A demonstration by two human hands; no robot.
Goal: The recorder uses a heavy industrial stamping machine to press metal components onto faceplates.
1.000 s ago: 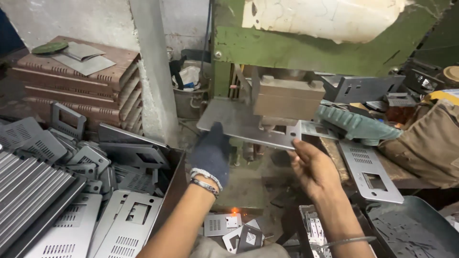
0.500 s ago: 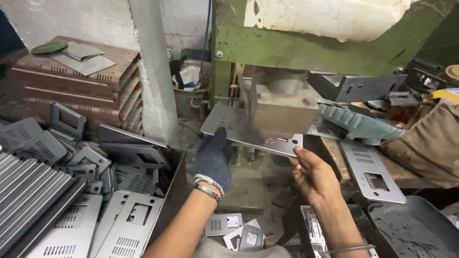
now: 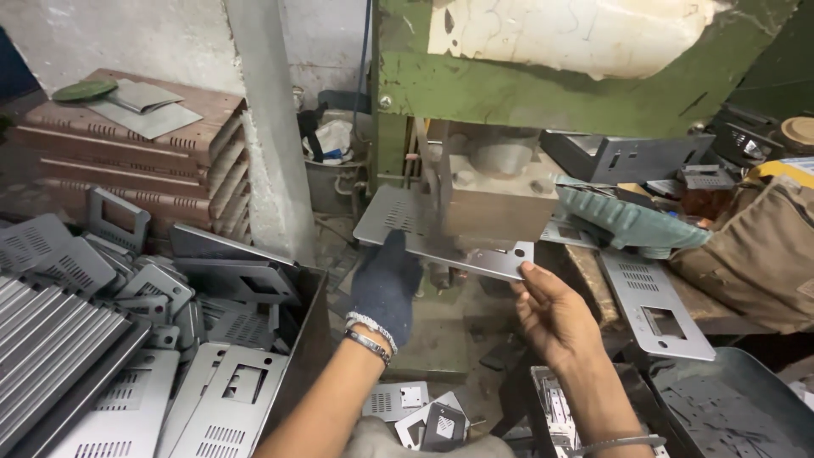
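The workpiece is a flat grey sheet-metal panel point(image 3: 441, 242) with a louvred vent pattern at one end and a small round hole at the other. It lies under the block-shaped die point(image 3: 498, 203) of the green press point(image 3: 543, 93), with both ends projecting beyond the die.

Hand state:
- The left hand point(image 3: 386, 284), in a dark glove, is closed on the panel's near edge, left of the die. The fingers curl up against the sheet; how far they wrap under it cannot be told.
- The right hand point(image 3: 551, 314), bare, is half open. Its fingertips point(image 3: 527, 270) touch the panel's right corner, just below the round hole, right of the die.

Surroundings, relative to the die:
- Left and below: an open bin point(image 3: 297, 339) piled with similar grey louvred panels.
- Right and below: a finished-looking panel point(image 3: 657, 314) with a rectangular cut-out, lying on the worktop point(image 3: 593, 280).
- Directly below: small offcuts point(image 3: 420, 411) on the floor.

Recommended practice for the positioning step, as judged from this view:
1. Keep the sheet level; support both ends evenly so it does not tilt under the die.
2. Seat the panel squarely against any stop before releasing it.
3. Hold the sheet only by its outer edges, with all fingers well apart from the die face.
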